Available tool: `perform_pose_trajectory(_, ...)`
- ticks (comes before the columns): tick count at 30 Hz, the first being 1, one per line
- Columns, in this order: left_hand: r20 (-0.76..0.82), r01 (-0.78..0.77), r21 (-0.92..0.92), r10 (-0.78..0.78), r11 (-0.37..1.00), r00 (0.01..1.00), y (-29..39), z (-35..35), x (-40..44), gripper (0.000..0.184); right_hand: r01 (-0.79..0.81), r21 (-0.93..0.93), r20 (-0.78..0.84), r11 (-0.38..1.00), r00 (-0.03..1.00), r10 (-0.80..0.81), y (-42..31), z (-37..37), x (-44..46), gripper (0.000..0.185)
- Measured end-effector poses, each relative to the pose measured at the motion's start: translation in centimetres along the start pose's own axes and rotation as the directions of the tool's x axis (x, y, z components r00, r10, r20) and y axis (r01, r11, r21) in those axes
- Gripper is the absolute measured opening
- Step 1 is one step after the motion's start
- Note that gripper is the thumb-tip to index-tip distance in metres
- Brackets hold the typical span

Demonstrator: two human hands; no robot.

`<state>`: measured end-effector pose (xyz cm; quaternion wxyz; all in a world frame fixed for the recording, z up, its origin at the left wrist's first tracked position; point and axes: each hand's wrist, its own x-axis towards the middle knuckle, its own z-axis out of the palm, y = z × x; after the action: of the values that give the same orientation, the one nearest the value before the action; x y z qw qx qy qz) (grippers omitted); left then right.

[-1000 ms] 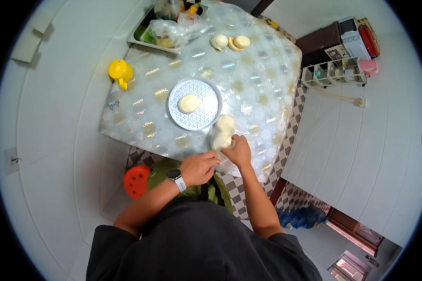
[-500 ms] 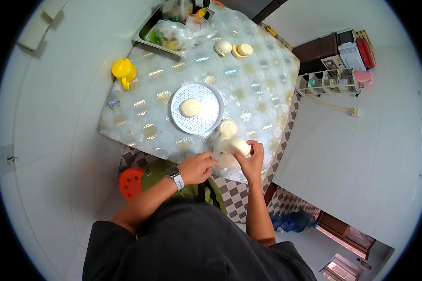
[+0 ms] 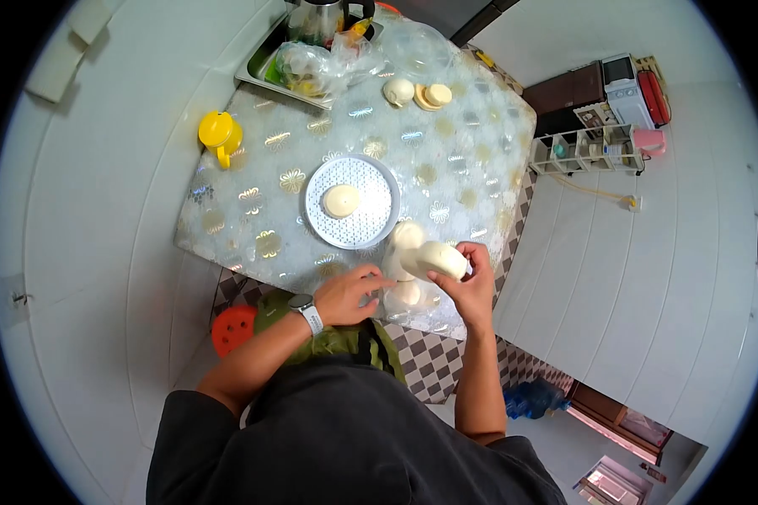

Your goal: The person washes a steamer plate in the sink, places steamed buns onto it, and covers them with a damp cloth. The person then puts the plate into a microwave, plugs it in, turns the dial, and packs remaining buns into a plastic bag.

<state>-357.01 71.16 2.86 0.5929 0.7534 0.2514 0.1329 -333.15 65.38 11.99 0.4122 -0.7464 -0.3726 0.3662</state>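
Observation:
My right hand (image 3: 473, 288) grips a round, pale bun (image 3: 442, 260), raised over the right side of a clear plastic bag (image 3: 426, 305). More pale buns (image 3: 408, 236) lie in and around the bag near the table's front edge. My left hand (image 3: 350, 295), with a watch on its wrist, is at the bag's left side, fingers apart; whether it touches the plastic I cannot tell. Beyond my hands a round white perforated tray (image 3: 374, 220) holds one pale bun (image 3: 341, 201) left of its middle.
A yellow lidded cup (image 3: 220, 132) stands at the table's left edge. At the back are a metal tray (image 3: 259, 63) with plastic bags and a kettle, a white round item (image 3: 398, 92), and pale discs (image 3: 432, 96). A red stool (image 3: 233, 330) stands below.
My right hand has taken hold of a bun and lifted it away from the bag, to the right. My left hand has loosened, its fingers now spread.

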Motion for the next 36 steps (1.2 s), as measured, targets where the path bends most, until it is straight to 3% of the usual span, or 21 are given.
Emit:
perform_pose_trajectory(2,-0.209,-0.052,0.274,0.112,0.960,0.971,-1.0,-1.1,1.2,0.039,0.033,-0.011,0.032,0.999,0.999,-0.033,-1.3,0.5,1.8,0.049)
perform_pose_trajectory(6,-0.423,0.219,0.595,0.070,0.774,0.903,-2.9,-5.7,5.4,0.064,0.179,-0.072,0.089,0.981,0.981,-0.173,-2.2,3.2,5.7,0.051)
perform_pose_trajectory(10,-0.409,0.225,0.679,0.106,0.698,0.906,-7.6,-8.1,8.2,0.074,0.312,-0.146,0.104,0.939,0.949,-0.299,0.2,7.0,8.6,0.052)
perform_pose_trajectory(12,-0.356,0.270,0.755,0.028,0.598,0.934,-9.0,-8.7,8.6,0.076,0.376,-0.219,0.085,0.900,0.927,-0.366,1.6,8.9,9.4,0.051)
perform_pose_trajectory(17,-0.354,0.312,0.667,-0.081,0.676,0.932,-7.7,-9.7,7.4,0.070,0.452,-0.264,0.035,0.852,0.887,-0.460,4.6,12.3,8.3,0.052)
perform_pose_trajectory(19,-0.474,0.360,0.630,-0.027,0.688,0.880,-7.7,-9.8,6.6,0.067,0.455,-0.307,0.050,0.836,0.885,-0.463,5.8,13.2,7.4,0.052)
perform_pose_trajectory(22,-0.522,0.348,0.602,0.024,0.719,0.853,-8.1,-9.9,6.4,0.065,0.473,-0.360,0.051,0.804,0.871,-0.489,7.6,14.7,6.8,0.051)
perform_pose_trajectory(24,-0.507,0.306,0.594,0.051,0.744,0.861,-9.1,-9.8,6.3,0.064,0.527,-0.487,0.126,0.697,0.831,-0.541,9.0,15.4,6.7,0.053)
perform_pose_trajectory(29,-0.491,0.297,0.590,0.042,0.751,0.870,-9.5,-9.7,6.0,0.061,0.466,-0.414,0.232,0.782,0.885,-0.405,8.1,15.8,5.3,0.049)
perform_pose_trajectory(32,-0.466,0.258,0.568,0.047,0.781,0.883,-9.5,-9.9,5.9,0.062,0.388,-0.319,0.176,0.865,0.921,-0.348,6.2,15.3,4.6,0.053)
perform_pose_trajectory(36,-0.486,0.218,0.528,0.082,0.821,0.870,-9.2,-9.5,5.6,0.061,0.357,-0.324,0.167,0.876,0.933,-0.318,6.4,15.5,4.4,0.055)
